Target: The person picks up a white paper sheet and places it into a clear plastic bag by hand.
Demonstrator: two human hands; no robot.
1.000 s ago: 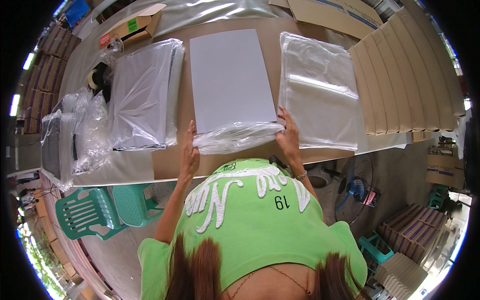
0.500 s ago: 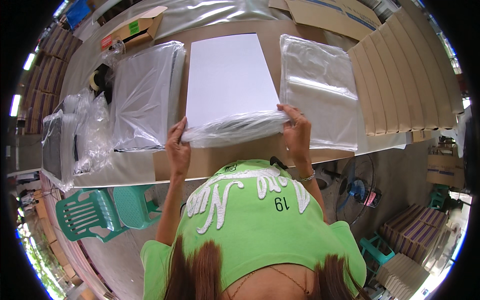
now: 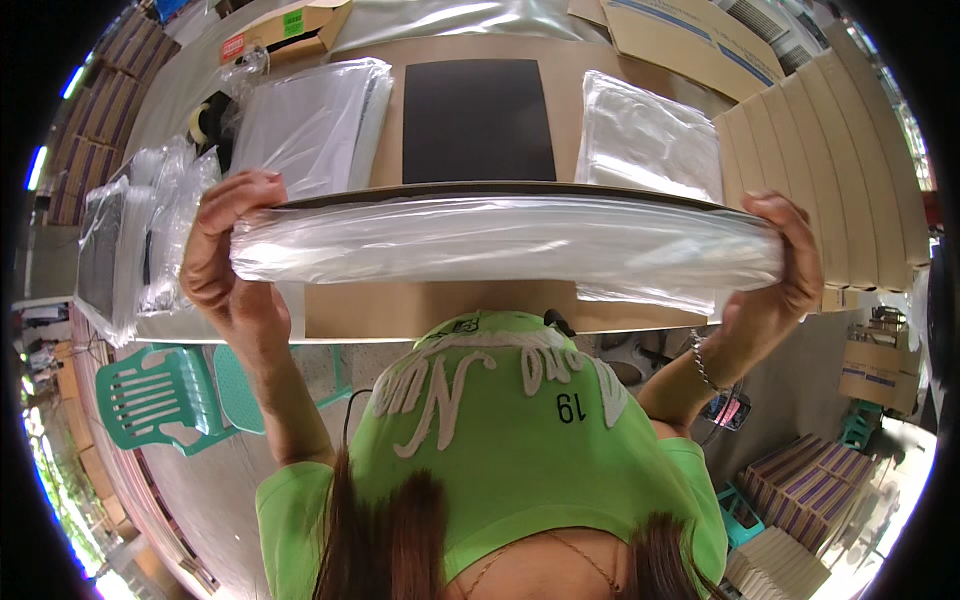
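Plastic-wrapped bundle (image 3: 505,245): I see left hand (image 3: 218,250), right hand (image 3: 797,268) closed around opposite ends; I'd hold both level, pressing lightly, clear of far black sheet (image 3: 478,120).

Clr plastic wrap (image 3: 505,245) looks v. glossy (& crinkly).

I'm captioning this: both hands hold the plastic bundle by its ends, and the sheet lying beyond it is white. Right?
No: the sheet is black, not white, as the head view shows. The rest stands: the left hand and right hand hold the plastic bundle by its ends, and the sheet lies beyond it.
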